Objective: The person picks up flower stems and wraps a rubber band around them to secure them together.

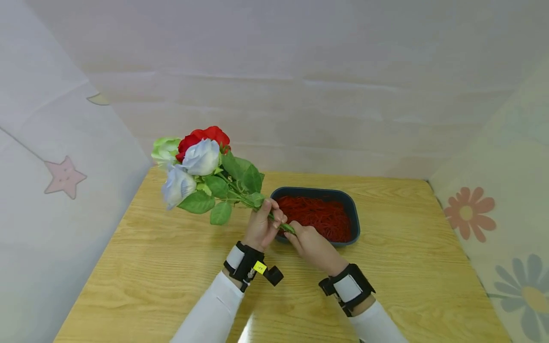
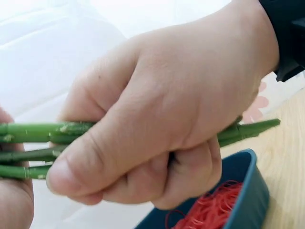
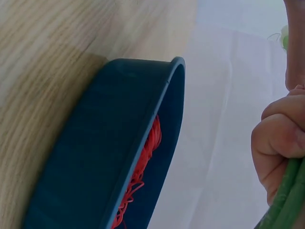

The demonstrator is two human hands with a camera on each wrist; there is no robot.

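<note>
Gripping the bunch of artificial roses with green plastic stems (image 1: 201, 176), the left hand (image 1: 262, 224) has all its fingers and thumb curled tight round the stems, a little below the leaves; the left wrist view shows the fist closed fully on four or so stems, their cut ends poking out past it. The blooms, red, white and pale green, sit at centre left of the head view, tilted up and away from the hands. The right hand (image 1: 310, 244) meets the stem ends just below the left fist, its fingers bent round them; the right wrist view shows curled fingertips lying against green stems at the lower right edge.

Just behind both hands, at the centre of the pale wooden table (image 1: 407, 267), stands a dark blue oblong plastic tray (image 1: 354, 209) holding a heap of thin red rubber bands (image 1: 319, 214).

The bunch looks light, with stiff, smooth stems that could slip past one another, so a firm hold round the bare stems, below the soft fabric leaves and heads, seems soundest.
</note>
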